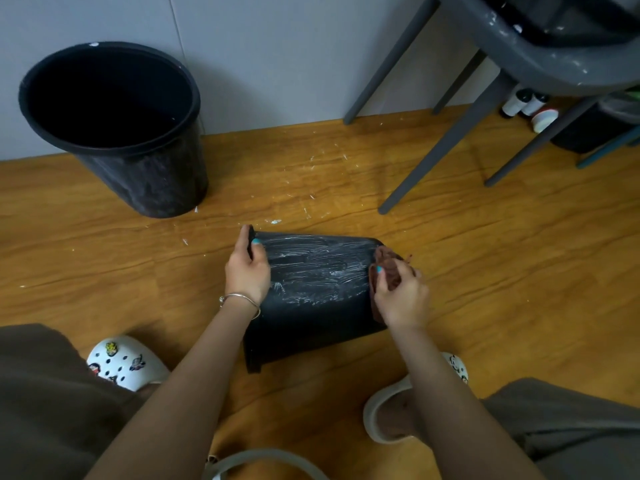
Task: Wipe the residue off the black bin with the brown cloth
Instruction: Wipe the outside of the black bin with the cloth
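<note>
A black bin (311, 306) lies on its side on the wooden floor in front of me, its rim to the left and its base to the right. White smeared residue (318, 268) covers the upper half of its side. My left hand (247, 270) grips the rim at the bin's far left end, thumb on the outer wall. My right hand (401, 296) holds the bunched brown cloth (386, 268) against the bin's right end, near the base.
A second black bin (114, 126) stands upright by the wall at the back left. Grey chair legs (446, 140) stand at the back right, with white bottles (523, 103) behind them. White flecks (311, 188) dot the floor. My feet in white clogs (124, 362) flank the bin.
</note>
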`<action>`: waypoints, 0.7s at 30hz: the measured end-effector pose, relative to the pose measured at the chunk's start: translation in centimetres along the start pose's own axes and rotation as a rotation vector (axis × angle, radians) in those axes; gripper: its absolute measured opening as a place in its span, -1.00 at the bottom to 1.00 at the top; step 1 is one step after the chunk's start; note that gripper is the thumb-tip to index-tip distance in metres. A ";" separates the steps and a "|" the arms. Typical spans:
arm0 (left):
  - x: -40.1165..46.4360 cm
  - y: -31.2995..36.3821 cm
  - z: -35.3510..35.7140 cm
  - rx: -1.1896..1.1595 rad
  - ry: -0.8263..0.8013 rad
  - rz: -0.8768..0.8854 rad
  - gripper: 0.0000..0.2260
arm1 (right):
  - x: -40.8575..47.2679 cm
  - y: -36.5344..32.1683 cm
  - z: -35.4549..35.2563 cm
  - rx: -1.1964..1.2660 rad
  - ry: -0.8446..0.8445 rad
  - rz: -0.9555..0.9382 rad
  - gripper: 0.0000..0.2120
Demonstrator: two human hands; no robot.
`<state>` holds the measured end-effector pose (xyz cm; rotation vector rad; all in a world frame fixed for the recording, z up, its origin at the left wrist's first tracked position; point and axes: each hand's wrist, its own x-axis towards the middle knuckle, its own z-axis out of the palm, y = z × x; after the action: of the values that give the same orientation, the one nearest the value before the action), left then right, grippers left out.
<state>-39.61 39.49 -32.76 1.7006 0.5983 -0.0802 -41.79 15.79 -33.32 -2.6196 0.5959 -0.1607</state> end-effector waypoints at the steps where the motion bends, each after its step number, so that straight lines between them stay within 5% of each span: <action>1: 0.1 0.0 0.0 0.006 0.003 -0.001 -0.57 | -0.7 -1.2 0.3 0.021 0.011 0.033 -0.70; 6: -0.5 -0.2 -0.3 -0.010 -0.025 0.004 -0.57 | -4.1 -1.6 1.3 0.058 -0.081 -0.286 -0.70; 11: -0.4 0.1 0.2 -0.014 -0.009 -0.009 -0.56 | -1.7 -1.1 0.4 0.069 0.014 0.110 -0.69; 17: -1.1 0.0 -0.4 -0.002 -0.026 0.001 -0.56 | -3.9 -0.8 0.6 -0.098 -0.090 -0.448 -0.68; 21: -0.7 0.2 -0.4 0.010 -0.018 -0.018 -0.55 | -1.1 0.2 -1.0 -0.089 -0.098 -0.082 -0.70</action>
<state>-40.20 39.60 -32.24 1.7029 0.6001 -0.1116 -43.03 15.70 -32.55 -2.7213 0.4732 -0.0317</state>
